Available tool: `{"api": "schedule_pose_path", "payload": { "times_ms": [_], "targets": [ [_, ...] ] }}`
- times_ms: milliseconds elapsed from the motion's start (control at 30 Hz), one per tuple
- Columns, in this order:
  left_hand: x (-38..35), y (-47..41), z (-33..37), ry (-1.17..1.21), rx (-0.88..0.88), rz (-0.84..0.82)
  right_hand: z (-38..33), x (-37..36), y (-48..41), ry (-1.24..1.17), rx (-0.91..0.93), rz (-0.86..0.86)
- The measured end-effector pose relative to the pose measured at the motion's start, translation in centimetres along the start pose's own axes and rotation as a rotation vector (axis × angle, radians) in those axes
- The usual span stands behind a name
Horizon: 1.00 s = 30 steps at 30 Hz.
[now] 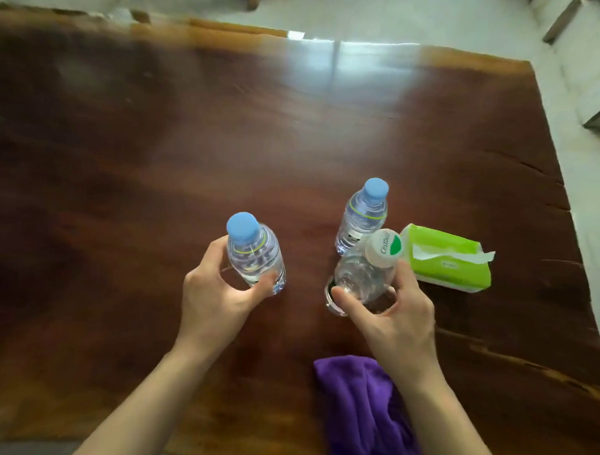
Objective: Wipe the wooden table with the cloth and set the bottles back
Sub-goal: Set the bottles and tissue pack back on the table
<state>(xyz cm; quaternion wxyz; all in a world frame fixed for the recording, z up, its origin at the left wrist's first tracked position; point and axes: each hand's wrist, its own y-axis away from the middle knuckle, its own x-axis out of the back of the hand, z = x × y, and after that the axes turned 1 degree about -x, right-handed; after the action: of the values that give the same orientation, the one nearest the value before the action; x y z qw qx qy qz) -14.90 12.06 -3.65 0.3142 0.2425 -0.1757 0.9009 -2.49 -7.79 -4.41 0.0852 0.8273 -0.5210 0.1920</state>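
My left hand [214, 296] grips a clear bottle with a blue cap [253, 254], upright over the dark wooden table [220, 134]. My right hand [395, 317] holds a clear bottle with a white and green cap [363, 276], tilted to the right. A second blue-capped bottle [362, 215] stands free on the table just behind the tilted one. The purple cloth [362, 409] lies crumpled at the near edge, under my right forearm.
A green pack of wipes [446, 256] with a white sheet sticking out lies right of the bottles. The table's right edge [562, 184] runs along pale floor. Grey steps [589, 67] rise at the far right.
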Motion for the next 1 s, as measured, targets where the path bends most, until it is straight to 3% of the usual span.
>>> {"api": "schedule_pose_path", "payload": {
  "times_ms": [400, 700, 1000],
  "targets": [
    [0.4, -9.2, -4.0, -0.014, 0.013, 0.091, -2.1, -11.2, -8.5, 0.074, 0.048, 0.091],
    [-1.5, -11.4, -5.6, -0.052, 0.018, 0.030, -1.3, -12.5, -10.3, 0.184, 0.012, 0.120],
    [-1.7, -11.5, -5.8, -0.041, 0.014, -0.052, -1.2, -11.9, -10.0, 0.241, -0.019, 0.001]
  ]
}}
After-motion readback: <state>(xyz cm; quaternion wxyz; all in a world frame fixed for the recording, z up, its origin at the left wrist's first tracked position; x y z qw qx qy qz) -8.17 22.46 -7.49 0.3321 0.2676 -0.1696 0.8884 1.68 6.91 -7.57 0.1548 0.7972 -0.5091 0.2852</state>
